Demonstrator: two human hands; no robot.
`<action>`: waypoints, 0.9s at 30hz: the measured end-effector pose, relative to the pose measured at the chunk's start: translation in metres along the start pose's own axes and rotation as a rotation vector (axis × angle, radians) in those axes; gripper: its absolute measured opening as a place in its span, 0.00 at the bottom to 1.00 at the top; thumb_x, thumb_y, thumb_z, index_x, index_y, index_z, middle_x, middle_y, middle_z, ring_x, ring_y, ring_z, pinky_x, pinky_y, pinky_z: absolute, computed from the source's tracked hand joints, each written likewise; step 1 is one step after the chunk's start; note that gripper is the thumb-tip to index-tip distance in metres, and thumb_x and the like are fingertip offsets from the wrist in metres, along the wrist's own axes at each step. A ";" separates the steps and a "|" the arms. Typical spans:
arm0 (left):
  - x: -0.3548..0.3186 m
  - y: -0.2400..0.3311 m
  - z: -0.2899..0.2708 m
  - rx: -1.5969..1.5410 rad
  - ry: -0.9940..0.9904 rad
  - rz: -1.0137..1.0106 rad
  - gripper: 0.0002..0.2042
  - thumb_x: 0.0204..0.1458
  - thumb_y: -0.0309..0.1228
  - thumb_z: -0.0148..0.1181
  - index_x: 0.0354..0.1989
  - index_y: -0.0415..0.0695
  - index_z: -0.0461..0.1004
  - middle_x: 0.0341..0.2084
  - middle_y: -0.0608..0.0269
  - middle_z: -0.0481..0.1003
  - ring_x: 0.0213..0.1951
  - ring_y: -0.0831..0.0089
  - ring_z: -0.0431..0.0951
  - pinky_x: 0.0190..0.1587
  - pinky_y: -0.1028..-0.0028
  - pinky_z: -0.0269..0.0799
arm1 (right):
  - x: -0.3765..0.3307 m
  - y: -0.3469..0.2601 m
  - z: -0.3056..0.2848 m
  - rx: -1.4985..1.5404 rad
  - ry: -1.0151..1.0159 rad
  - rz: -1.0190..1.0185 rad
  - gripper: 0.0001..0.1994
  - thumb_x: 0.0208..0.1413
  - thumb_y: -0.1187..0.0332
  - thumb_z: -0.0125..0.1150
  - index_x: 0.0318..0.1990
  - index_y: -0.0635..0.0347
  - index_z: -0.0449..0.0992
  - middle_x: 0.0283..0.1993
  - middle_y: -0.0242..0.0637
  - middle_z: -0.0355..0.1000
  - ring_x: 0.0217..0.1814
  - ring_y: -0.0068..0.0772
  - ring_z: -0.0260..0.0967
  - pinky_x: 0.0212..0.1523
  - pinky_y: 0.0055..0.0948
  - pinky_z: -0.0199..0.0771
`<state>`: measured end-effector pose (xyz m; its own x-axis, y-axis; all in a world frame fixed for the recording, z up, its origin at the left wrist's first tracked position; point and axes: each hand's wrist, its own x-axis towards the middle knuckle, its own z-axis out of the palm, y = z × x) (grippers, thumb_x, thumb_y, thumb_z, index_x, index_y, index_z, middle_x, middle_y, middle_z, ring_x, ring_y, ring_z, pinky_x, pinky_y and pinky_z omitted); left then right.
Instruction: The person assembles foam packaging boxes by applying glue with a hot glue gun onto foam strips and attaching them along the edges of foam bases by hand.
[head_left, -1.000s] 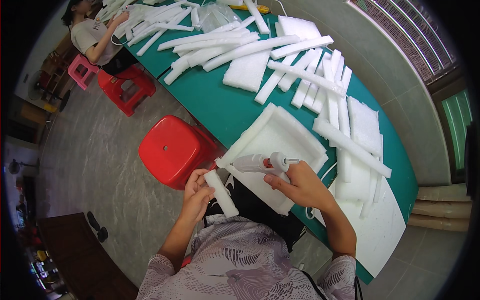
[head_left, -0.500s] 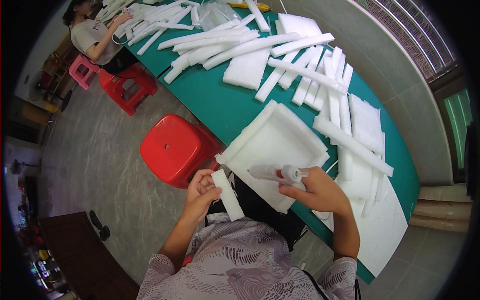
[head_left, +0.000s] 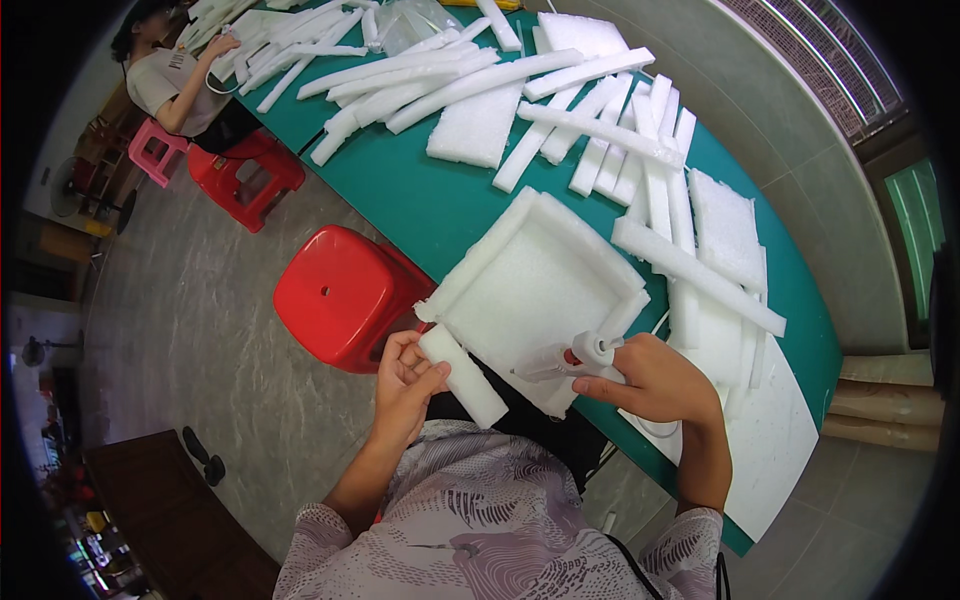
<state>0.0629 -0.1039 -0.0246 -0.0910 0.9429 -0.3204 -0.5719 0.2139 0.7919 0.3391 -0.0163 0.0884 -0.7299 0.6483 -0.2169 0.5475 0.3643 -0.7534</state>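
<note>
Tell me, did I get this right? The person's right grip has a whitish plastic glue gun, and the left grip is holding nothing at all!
Not quite: the left grip isn't empty. The head view shows it holding a short, white, rectangular foam strip. The right grip does have the whitish plastic glue gun.

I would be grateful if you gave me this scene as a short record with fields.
Left hand: holding a short white foam strip
Right hand: holding a glue gun over the foam tray
Tray position: overhanging the edge of the green table
Farther on table: loose foam strips
Beside table: red stool
Background: seated co-worker
</note>
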 end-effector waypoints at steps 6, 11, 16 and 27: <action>0.000 0.000 0.010 0.006 0.003 0.010 0.19 0.51 0.16 0.57 0.49 0.42 0.57 0.42 0.57 0.71 0.44 0.72 0.75 0.39 0.74 0.78 | -0.008 -0.001 -0.003 -0.078 -0.014 0.090 0.22 0.57 0.50 0.56 0.38 0.66 0.77 0.21 0.46 0.71 0.22 0.46 0.70 0.27 0.36 0.68; 0.005 0.001 0.018 0.019 0.022 0.036 0.18 0.52 0.17 0.56 0.47 0.41 0.57 0.41 0.56 0.71 0.41 0.72 0.76 0.39 0.72 0.78 | -0.014 0.002 -0.006 -0.171 -0.061 0.035 0.22 0.55 0.50 0.57 0.35 0.65 0.77 0.22 0.46 0.71 0.23 0.47 0.71 0.27 0.37 0.68; 0.007 0.000 0.029 0.084 0.078 0.091 0.21 0.51 0.18 0.58 0.48 0.40 0.55 0.41 0.53 0.70 0.40 0.72 0.76 0.38 0.72 0.79 | -0.023 0.010 -0.011 -0.035 0.026 0.002 0.19 0.54 0.53 0.58 0.40 0.61 0.76 0.23 0.48 0.71 0.25 0.51 0.70 0.28 0.38 0.67; 0.020 -0.009 0.035 0.307 0.135 0.203 0.30 0.47 0.20 0.64 0.55 0.39 0.51 0.40 0.56 0.68 0.40 0.74 0.74 0.35 0.78 0.75 | -0.038 0.010 -0.023 0.075 0.072 0.013 0.18 0.53 0.55 0.60 0.40 0.61 0.75 0.30 0.46 0.74 0.29 0.50 0.71 0.31 0.36 0.68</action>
<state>0.0951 -0.0779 -0.0203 -0.2956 0.9361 -0.1907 -0.2622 0.1125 0.9584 0.3818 -0.0216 0.1031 -0.6901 0.7001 -0.1835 0.5223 0.3064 -0.7958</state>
